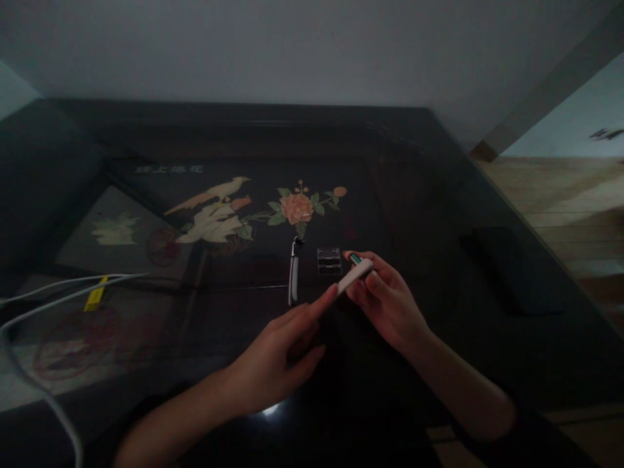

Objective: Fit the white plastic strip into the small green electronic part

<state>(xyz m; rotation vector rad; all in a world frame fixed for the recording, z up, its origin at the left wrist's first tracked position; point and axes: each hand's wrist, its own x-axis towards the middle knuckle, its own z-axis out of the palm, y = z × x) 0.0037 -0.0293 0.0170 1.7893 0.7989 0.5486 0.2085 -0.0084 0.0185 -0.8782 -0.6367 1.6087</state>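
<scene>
My right hand (390,302) is closed around a slim white handheld item (355,275), thumb on its near side. A small green-and-silver piece, apparently a battery (356,259), shows by the right fingertips at the item's upper end. My left hand (283,354) reaches in from below, its index fingertip touching the lower end of the white item. The left thumb stands apart, and the other left fingers are partly hidden. Just beyond the hands, a clear plastic case (329,260) with compartments lies on the dark table. Left of it is a narrow white-and-black object (293,276) with a small loop on top.
The glossy dark table (409,195) carries an inlaid bird (221,190) and flower (296,208). White cables (36,383) with a yellow tag (96,296) run along the left. A dark flat object (509,270) lies at right. A wall rises behind the table.
</scene>
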